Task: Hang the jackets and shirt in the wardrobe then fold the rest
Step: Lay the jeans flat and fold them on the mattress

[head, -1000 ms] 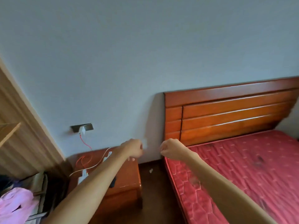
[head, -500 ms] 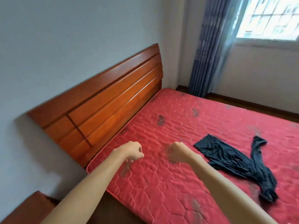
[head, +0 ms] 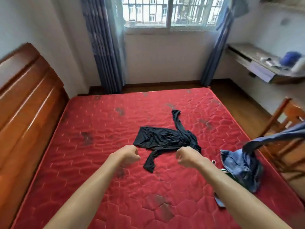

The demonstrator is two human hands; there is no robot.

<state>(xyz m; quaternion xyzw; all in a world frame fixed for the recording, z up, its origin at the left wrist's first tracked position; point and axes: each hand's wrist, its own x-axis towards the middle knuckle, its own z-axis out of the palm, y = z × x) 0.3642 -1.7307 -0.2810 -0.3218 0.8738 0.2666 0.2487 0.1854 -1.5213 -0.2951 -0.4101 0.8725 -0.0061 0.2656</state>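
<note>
Left hand (head: 130, 153), right hand (head: 186, 156) clenched, gripping nothing. Black top (head: 163, 139) lying just beyond knuckles, looking thin, limp (prob. light); shoulders seeming best pinch pts.

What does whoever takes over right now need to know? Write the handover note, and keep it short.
Left hand: curled in a fist, holds nothing, above the red mattress.
Right hand: the same.
Black garment: lies crumpled mid-mattress, just beyond both hands.
Denim garment: heaped at the mattress's right edge.
Done: nothing folded in view; the wardrobe is out of view, so hanging cannot be judged.
Left: fold the black garment, probably first, then the denim.
</note>
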